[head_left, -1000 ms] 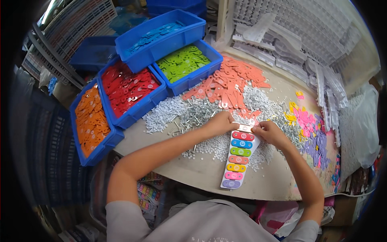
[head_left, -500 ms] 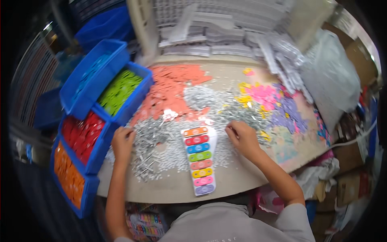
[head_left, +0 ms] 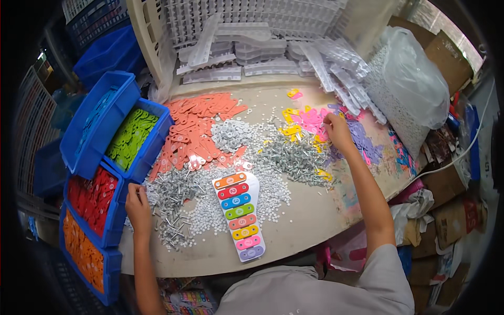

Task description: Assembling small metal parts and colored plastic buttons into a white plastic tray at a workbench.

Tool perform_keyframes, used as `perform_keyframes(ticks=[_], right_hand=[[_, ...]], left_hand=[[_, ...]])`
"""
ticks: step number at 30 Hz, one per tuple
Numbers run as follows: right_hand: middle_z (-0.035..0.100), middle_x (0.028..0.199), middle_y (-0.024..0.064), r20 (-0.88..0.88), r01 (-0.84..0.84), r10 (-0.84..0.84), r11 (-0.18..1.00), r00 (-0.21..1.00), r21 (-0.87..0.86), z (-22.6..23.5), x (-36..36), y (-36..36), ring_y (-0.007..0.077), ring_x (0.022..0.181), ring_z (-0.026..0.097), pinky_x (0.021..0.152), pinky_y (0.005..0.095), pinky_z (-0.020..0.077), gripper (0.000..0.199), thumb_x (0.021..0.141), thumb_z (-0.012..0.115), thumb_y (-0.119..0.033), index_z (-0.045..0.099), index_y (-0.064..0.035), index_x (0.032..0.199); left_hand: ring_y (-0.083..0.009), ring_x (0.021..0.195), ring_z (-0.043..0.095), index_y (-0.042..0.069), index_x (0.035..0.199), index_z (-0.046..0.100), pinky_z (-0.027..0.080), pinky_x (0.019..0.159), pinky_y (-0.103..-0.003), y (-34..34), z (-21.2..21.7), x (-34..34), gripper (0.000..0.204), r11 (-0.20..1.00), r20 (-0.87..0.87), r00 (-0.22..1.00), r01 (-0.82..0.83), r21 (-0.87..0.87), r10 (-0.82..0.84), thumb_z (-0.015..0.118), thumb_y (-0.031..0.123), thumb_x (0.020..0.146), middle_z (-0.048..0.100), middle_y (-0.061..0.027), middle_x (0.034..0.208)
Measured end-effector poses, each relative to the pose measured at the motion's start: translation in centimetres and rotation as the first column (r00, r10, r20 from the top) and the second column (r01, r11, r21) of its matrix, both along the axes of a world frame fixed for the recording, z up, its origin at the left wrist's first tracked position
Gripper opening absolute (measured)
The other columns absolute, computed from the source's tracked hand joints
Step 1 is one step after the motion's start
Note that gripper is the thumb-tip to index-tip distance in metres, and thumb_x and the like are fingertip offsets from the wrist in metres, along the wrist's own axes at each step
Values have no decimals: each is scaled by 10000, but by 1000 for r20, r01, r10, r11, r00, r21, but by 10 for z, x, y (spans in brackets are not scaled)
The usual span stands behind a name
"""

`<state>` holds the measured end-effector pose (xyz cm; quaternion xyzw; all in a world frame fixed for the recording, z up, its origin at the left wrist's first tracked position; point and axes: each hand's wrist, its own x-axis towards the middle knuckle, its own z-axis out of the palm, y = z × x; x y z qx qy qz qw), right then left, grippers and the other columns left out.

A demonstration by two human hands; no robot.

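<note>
1. Toy xylophone point(head_left: 240, 216) lay flat on the bench point(head_left: 310, 220), near its front edge and between the two arms: white base, eight coloured bars in a row, orange at the far end, purple nearest. Neither hand touched it.
2. Left hand point(head_left: 137, 203) sat at the bench's left edge, on the pile of small metal screws point(head_left: 176, 197), right beside the red-piece bin point(head_left: 92, 197). Its grip was curled in; couldn't tell whether it pinched a screw.
3. White round washers point(head_left: 220, 215) were scattered around the xylophone, touching its sides.
4. Orange-piece bin point(head_left: 84, 252) stood nearest on the left; green-piece bin point(head_left: 131, 137) and blue-piece bin point(head_left: 94, 123) stood beyond the red one.
5. Right hand point(head_left: 336, 131) reached well across the bench, fingertips down in the pink bars point(head_left: 312, 119), next to the purple bars point(head_left: 362, 139) and yellow bars point(head_left: 291, 128). Its grip was bunched together; what it pinched was hidden.
6. Salmon-orange bars point(head_left: 197, 131) were heaped at far left-centre.
7. White plastic bases point(head_left: 252, 58) were stacked along the back; a clear bag of white parts point(head_left: 409, 89) stood at far right.
</note>
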<state>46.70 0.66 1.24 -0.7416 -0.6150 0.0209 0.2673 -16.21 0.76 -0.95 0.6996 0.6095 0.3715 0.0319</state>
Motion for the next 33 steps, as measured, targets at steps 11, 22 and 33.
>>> perform_keyframes(ticks=[11, 22, 33], right_hand=[[636, 850, 174, 323, -158, 169, 986, 931, -61, -5, -8, 6, 382, 901, 630, 775, 501, 492, 104, 854, 644, -66, 612, -23, 944], [650, 861, 12, -636, -455, 299, 886, 711, -93, 35, -198, -64, 88, 818, 634, 723, 248, 501, 78, 981, 622, -86, 615, -11, 999], [681, 896, 39, -916, -624, 154, 772, 370, -122, 11, -227, -51, 101, 830, 646, 754, 254, 527, 112, 983, 626, -72, 643, 29, 1028]], left_hand=[[-89, 677, 565, 12, 989, 611, 430, 600, -255, -44, 54, 51, 47, 950, 394, 918, 164, -265, -48, 607, 51, 963, 600, -22, 745], [-74, 651, 625, -15, 1020, 700, 479, 494, -199, -51, 46, 118, 125, 508, 901, 402, 749, -426, 162, 676, 84, 948, 710, -78, 851], [-54, 622, 607, 2, 1013, 667, 457, 485, -175, -33, 15, 139, 121, 455, 919, 366, 799, -392, 149, 677, 109, 958, 703, -49, 817]])
